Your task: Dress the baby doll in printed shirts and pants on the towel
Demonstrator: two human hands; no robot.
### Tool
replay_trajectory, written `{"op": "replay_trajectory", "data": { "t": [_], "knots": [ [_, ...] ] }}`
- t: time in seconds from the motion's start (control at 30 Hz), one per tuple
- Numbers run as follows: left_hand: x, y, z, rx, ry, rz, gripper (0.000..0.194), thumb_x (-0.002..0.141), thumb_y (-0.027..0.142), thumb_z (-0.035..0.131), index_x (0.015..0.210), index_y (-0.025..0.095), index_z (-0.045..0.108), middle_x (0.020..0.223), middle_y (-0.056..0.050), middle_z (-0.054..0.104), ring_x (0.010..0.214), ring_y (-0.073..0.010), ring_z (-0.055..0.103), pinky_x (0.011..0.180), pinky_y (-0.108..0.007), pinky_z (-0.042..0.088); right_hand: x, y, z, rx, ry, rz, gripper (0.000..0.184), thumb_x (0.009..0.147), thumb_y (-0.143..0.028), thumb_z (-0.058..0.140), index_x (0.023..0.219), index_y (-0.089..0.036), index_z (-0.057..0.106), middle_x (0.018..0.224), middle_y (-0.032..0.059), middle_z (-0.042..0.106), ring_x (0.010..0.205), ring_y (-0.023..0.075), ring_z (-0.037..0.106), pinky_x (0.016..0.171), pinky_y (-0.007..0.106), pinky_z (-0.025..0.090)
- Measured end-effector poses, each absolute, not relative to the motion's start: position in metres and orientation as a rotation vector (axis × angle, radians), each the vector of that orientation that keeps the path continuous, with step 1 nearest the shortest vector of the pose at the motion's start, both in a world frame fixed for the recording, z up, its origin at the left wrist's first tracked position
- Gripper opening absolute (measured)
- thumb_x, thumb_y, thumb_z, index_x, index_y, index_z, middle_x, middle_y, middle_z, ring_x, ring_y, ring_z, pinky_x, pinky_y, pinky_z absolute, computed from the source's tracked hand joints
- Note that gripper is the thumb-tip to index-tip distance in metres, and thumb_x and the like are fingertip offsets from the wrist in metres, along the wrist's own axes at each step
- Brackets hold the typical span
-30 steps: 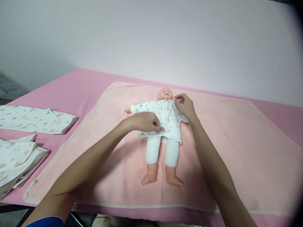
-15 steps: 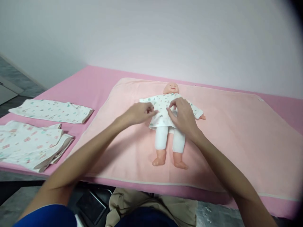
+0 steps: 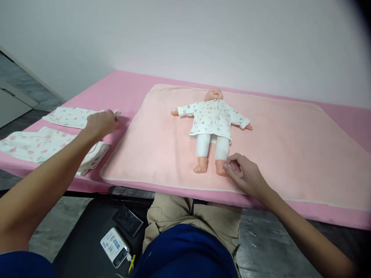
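Observation:
The baby doll (image 3: 222,150) lies face up, arms spread, in a white patterned jacket (image 3: 213,117) closed at the front, with white legs and bare feet. My left hand (image 3: 102,124) is closed on the right end of folded white baby pants (image 3: 68,117) with a small print; a bit of cloth shows past the fingers. My right hand (image 3: 246,173) hovers by the doll's foot on the right, its fingers loosely curled and a little apart, holding nothing. Whether it touches the foot I cannot tell.
A peach blanket (image 3: 290,154) lies under the doll on a pink-covered table (image 3: 130,83) against a wall. More folded patterned clothes (image 3: 37,144) sit near the left front edge. Below, a black seat (image 3: 84,231) holds a phone (image 3: 127,221) and a white power bank (image 3: 114,247).
Both hands have left the doll's jacket. My left hand moved left and took hold of the pants' end; my right hand came down toward the doll's foot. The view tilted downward.

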State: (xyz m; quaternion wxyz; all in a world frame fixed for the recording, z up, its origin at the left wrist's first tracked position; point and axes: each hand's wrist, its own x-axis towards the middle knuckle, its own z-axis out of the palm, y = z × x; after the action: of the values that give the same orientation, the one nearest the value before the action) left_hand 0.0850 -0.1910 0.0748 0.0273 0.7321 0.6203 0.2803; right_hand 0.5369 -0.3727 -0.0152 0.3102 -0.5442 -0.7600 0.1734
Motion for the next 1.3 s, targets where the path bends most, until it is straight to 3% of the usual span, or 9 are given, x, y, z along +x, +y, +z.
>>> {"op": "replay_trajectory", "data": {
  "t": [0.17, 0.33, 0.5, 0.73, 0.83, 1.0, 1.1, 1.17, 1.3],
  "knots": [
    [0.133, -0.257, 0.104, 2.444, 1.969, 1.144, 0.031, 0.095, 0.05, 0.067, 0.094, 0.019, 0.065, 0.078, -0.007, 0.06, 0.08, -0.0211, 0.05, 0.09, -0.038, 0.046, 0.52, -0.401, -0.006, -1.427, -1.658, 1.059, 0.048, 0.107, -0.069, 0.057, 0.13, -0.029, 0.069, 0.114, 0.0086, 0.075, 0.103, 0.0285, 0.071, 0.093, 0.047, 0.06],
    [0.241, -0.411, 0.078, 2.95, 0.522, 0.685, 0.01, 0.102, 0.029, 0.061, 0.097, 0.021, 0.066, 0.085, -0.007, 0.068, 0.078, -0.0234, 0.061, 0.076, -0.039, 0.047, 0.503, -0.408, 0.015, -1.105, -1.1, 1.675, 0.077, 0.097, -0.091, 0.045, 0.129, -0.027, 0.075, 0.119, 0.012, 0.081, 0.112, 0.0354, 0.078, 0.093, 0.053, 0.066],
    [0.27, -0.392, 0.067, 2.353, 0.299, 0.258, 0.038, 0.106, 0.058, 0.067, 0.116, 0.021, 0.071, 0.098, -0.007, 0.076, 0.086, -0.0212, 0.07, 0.077, -0.035, 0.053, 0.505, -0.422, 0.01, -1.203, -0.889, 1.23, 0.044, 0.088, -0.061, 0.085, 0.114, -0.026, 0.077, 0.101, 0.0076, 0.082, 0.09, 0.0333, 0.078, 0.08, 0.048, 0.066],
    [0.287, -0.288, 0.07, 1.835, 0.664, 0.356, 0.057, 0.105, 0.071, 0.059, 0.119, 0.019, 0.074, 0.106, -0.013, 0.077, 0.111, -0.0285, 0.072, 0.087, -0.038, 0.057, 0.508, -0.437, 0.016, -1.038, -1.794, 0.488, 0.007, 0.095, -0.03, 0.07, 0.09, -0.031, 0.075, 0.101, 0.0078, 0.073, 0.098, 0.0337, 0.071, 0.081, 0.052, 0.062],
    [0.301, -0.283, 0.071, 1.773, 0.594, 0.519, 0.052, 0.103, 0.067, 0.066, 0.122, 0.019, 0.073, 0.11, -0.011, 0.077, 0.11, -0.0262, 0.072, 0.088, -0.036, 0.06, 0.511, -0.423, 0.033, -0.922, -1.984, 0.258, 0.009, 0.093, -0.024, 0.065, 0.092, -0.03, 0.073, 0.113, 0.0106, 0.071, 0.106, 0.0342, 0.068, 0.088, 0.055, 0.061],
    [0.303, -0.266, 0.111, 1.952, 0.564, 0.996, 0.047, 0.101, 0.069, 0.07, 0.108, 0.023, 0.073, 0.1, -0.006, 0.075, 0.098, -0.0248, 0.076, 0.078, -0.034, 0.061, 0.536, -0.383, 0.073, -0.936, -1.78, 0.191, 0.026, 0.107, -0.051, 0.053, 0.12, -0.039, 0.072, 0.138, 0.0081, 0.066, 0.135, 0.0369, 0.063, 0.112, 0.062, 0.056],
    [0.306, -0.249, 0.14, 2.062, 0.477, 1.149, 0.046, 0.098, 0.07, 0.075, 0.099, 0.024, 0.074, 0.093, -0.004, 0.071, 0.091, -0.0234, 0.077, 0.072, -0.033, 0.06, 0.545, -0.342, 0.106, -0.828, -1.703, 0.208, 0.047, 0.096, -0.05, 0.078, 0.14, -0.047, 0.061, 0.155, 0.001, 0.06, 0.148, 0.0332, 0.057, 0.121, 0.056, 0.053],
    [0.31, -0.237, 0.154, 2.082, 0.393, 1.249, 0.043, 0.099, 0.067, 0.076, 0.099, 0.024, 0.075, 0.092, -0.004, 0.07, 0.088, -0.0219, 0.076, 0.071, -0.032, 0.059, 0.549, -0.313, 0.127, -0.756, -1.751, 0.274, 0.057, 0.087, -0.051, 0.09, 0.137, -0.043, 0.063, 0.147, 0.0021, 0.065, 0.139, 0.0317, 0.063, 0.115, 0.051, 0.058],
    [0.32, -0.212, 0.164, 2.058, 0.093, 1.49, 0.036, 0.099, 0.059, 0.08, 0.102, 0.023, 0.077, 0.093, -0.004, 0.069, 0.081, -0.0159, 0.069, 0.069, -0.029, 0.056, 0.553, -0.275, 0.151, -0.766, -1.757, 0.34, 0.044, 0.08, -0.058, 0.096, 0.105, -0.033, 0.07, 0.104, 0.0028, 0.069, 0.102, 0.026, 0.069, 0.097, 0.044, 0.064]
  ]
}}
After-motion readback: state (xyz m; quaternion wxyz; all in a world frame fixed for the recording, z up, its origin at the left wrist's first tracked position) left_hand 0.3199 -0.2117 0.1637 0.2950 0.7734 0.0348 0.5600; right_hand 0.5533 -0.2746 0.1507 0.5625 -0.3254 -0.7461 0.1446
